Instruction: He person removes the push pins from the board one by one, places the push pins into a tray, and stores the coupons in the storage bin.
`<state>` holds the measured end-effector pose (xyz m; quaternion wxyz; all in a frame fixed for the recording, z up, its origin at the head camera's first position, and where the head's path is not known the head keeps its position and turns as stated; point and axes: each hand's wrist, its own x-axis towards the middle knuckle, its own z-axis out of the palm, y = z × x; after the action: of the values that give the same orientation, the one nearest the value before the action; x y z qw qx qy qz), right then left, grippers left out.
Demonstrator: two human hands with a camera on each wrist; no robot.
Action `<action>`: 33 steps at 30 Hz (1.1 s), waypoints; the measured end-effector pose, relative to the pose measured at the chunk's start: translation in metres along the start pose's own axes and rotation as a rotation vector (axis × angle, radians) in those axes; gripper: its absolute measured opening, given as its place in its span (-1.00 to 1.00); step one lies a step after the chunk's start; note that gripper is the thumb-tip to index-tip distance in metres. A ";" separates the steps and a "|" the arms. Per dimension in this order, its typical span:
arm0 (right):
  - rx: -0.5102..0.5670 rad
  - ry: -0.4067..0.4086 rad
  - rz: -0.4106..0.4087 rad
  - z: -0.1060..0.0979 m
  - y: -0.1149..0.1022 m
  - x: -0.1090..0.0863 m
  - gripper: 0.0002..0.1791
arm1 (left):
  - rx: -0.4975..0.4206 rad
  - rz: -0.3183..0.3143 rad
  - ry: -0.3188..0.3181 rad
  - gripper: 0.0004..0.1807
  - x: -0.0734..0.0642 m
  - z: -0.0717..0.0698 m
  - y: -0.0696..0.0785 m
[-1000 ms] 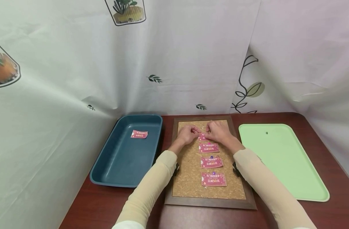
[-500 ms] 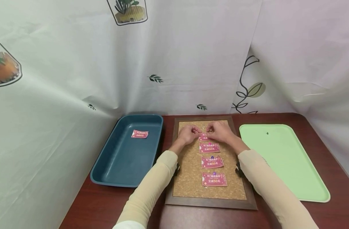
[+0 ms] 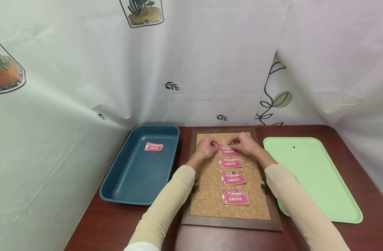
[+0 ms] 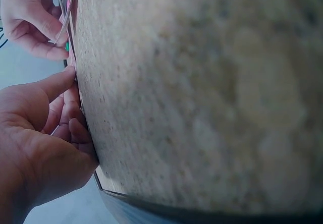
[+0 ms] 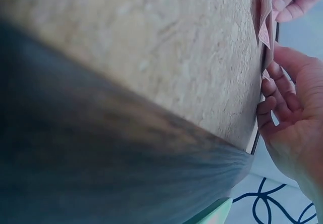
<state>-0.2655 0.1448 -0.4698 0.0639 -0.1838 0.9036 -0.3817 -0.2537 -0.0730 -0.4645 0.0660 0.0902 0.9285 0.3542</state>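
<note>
A framed corkboard lies on the table, with a column of pink coupons on it. Both hands work at the topmost coupon. My left hand holds its upper left corner between thumb and fingers. My right hand is at the coupon's top edge, its thumb and forefinger round a small green pushpin, seen between those fingertips in the left wrist view. Below it, pushpins hold a second coupon, a third coupon and the lowest coupon. The pin's point is hidden.
A blue tray at the left holds one loose coupon. At the right lies a light green tray with a small dark green item near its far end. A patterned cloth wall rises behind the table.
My right hand has shifted slightly right, and more of the top coupon shows between the hands. The left hand stays at the corner. The whole head view has drifted a little.
</note>
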 end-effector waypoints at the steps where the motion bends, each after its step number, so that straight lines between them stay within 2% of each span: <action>1: 0.001 0.000 0.000 0.000 0.000 0.000 -0.87 | 0.001 0.000 0.000 -0.96 0.000 0.000 0.000; 6: -0.014 0.006 -0.023 0.000 0.000 0.002 -0.90 | -0.002 -0.002 0.001 -0.95 0.000 0.000 0.000; 23: -0.075 0.004 -0.011 -0.001 -0.002 0.003 -0.92 | -0.005 -0.011 -0.012 -0.96 0.000 0.000 0.001; 33: -0.155 0.028 -0.076 0.001 0.002 0.007 -0.94 | 0.006 -0.020 -0.015 -0.94 0.001 0.001 0.002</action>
<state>-0.2724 0.1428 -0.4719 0.0221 -0.2170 0.9236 -0.3153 -0.2548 -0.0710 -0.4639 0.0762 0.0835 0.9298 0.3502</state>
